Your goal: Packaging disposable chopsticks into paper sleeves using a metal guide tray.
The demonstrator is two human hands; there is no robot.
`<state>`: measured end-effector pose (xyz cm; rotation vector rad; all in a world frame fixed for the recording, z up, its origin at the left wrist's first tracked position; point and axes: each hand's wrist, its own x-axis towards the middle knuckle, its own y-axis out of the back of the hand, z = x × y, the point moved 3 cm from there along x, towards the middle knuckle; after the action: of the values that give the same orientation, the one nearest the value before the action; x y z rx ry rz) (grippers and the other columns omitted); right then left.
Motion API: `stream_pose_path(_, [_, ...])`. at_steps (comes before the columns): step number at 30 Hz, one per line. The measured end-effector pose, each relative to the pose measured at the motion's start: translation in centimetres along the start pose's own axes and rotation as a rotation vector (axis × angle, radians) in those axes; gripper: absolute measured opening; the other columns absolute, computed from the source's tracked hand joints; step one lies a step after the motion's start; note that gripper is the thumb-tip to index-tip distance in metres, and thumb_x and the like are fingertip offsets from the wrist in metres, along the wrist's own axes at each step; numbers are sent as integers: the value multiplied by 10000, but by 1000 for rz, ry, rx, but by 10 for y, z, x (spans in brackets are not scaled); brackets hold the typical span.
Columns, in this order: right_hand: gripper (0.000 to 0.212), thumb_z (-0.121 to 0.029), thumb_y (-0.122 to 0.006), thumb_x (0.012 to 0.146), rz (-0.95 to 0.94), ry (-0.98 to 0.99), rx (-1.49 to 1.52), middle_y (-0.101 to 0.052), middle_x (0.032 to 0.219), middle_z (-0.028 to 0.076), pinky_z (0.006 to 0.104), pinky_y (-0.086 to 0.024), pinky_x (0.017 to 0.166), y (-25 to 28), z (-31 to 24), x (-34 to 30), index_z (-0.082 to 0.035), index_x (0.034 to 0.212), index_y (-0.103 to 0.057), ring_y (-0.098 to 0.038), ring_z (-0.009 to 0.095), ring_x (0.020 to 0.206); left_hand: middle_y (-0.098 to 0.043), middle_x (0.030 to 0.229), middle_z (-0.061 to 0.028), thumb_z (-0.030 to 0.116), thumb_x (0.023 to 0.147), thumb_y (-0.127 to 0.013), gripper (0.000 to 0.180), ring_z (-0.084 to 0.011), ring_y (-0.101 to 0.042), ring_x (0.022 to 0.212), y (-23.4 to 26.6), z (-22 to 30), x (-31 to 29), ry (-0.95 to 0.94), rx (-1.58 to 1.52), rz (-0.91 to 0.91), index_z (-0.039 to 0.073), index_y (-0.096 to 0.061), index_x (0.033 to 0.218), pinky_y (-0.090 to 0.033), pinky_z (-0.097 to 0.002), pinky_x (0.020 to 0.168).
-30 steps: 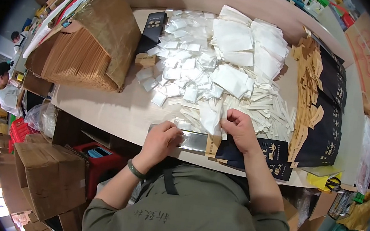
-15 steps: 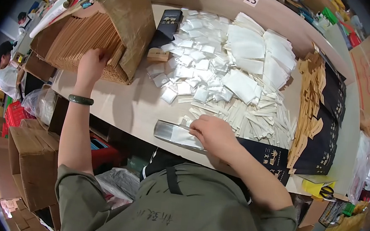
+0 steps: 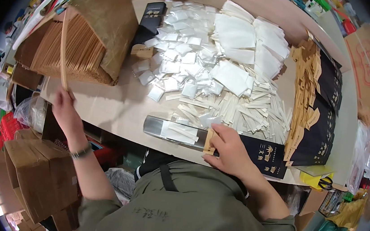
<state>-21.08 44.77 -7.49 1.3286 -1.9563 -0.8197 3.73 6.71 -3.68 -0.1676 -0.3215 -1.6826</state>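
My left hand [image 3: 67,110] is closed on the lower end of a thin brown cardboard piece [image 3: 64,53], seen edge-on and raised in front of a box. My right hand [image 3: 230,152] grips the tan edge [image 3: 210,140] of a flat black packet [image 3: 259,156] near the table's front edge. To its left lies a clear, dark-rimmed plastic piece [image 3: 153,128] with a white packet [image 3: 171,134] and a narrow white strip [image 3: 183,131] on it. Whether the clear piece joins the black packet is hidden under my right fingers.
The open cardboard box [image 3: 108,31] at left holds a tight row of brown cardboard pieces [image 3: 65,53]. Small clear sachets [image 3: 182,56], white packets [image 3: 236,35] and narrow white strips [image 3: 248,113] cover the middle. Black packets [image 3: 322,134] stack at right, near scissors [image 3: 325,182].
My left hand has drawn a brown cardboard piece out of the box, toward me. My right hand has shifted to the packet's tan edge, and a white strip now shows on the white packet.
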Motion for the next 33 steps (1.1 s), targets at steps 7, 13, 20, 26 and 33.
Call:
stream_pose_path(7, [365,-144,-810,693,-26,43,-67,-494,1334,228,490,-418,1034,-1,-4,-7,-7,957,-599,-487,425,1209,-601,832,36,55,940,-628,50,-45,-531,776,-30,-20,-109,264,233,-915,9,-649,937,-425,-202,698])
stream_pose_path(13, [346,-158,-803,707,15,75,-50,-522,1318,202,477,-434,1011,-9,-1,-7,-18,954,-607,-499,406,1193,-654,851,-50,-15,848,-680,75,-134,-614,782,-79,-38,-127,141,303,-959,13,-677,917,-497,-262,729])
stream_pose_path(20, [406,-184,-811,691,7,-2,-160,-541,1286,208,441,-451,994,-12,-14,1,-8,1000,-615,-518,379,1178,-642,952,-86,-22,824,-703,227,-173,-650,887,-141,14,-192,-285,505,-700,-6,-659,1046,-534,-279,798])
stream_pose_path(26, [432,-168,-789,689,67,16,-90,-565,1184,197,447,-472,932,-12,-15,4,-19,1059,-625,-554,371,1086,-627,1157,-137,120,800,-792,613,-216,-644,1008,-157,52,-225,101,50,-1325,2,-505,1329,-515,-328,899])
stream_pose_path(33, [269,-113,-706,697,6,141,-83,-599,884,113,419,-504,691,35,-28,10,-137,963,-674,-606,318,796,-623,1023,-130,292,597,-874,676,-322,-624,925,-149,52,-179,-789,763,-1223,68,-573,1159,-500,-376,825])
